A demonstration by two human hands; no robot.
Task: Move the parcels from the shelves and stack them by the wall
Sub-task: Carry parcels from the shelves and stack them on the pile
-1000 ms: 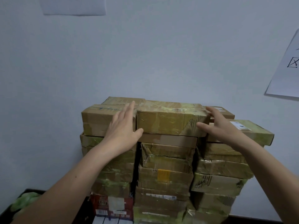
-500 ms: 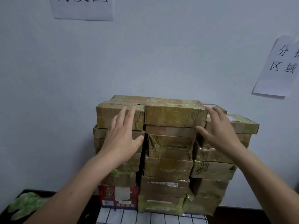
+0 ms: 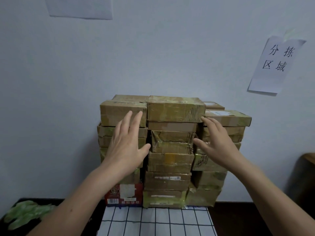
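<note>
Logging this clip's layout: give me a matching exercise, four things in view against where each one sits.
Things:
1 red carton
2 checked cloth
3 paper sign reading 分拣区域
4 green plastic bundle

Places:
A on the wall, upper right
B bottom left of the parcel stack
C flat in front of the stack
D far lower left corner

Pairs: 1-B, 2-C, 3-A, 4-D

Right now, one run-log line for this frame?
parcel stack: three columns at wall | left hand: open, empty, before its left side | right hand: open, empty, before its right side
</note>
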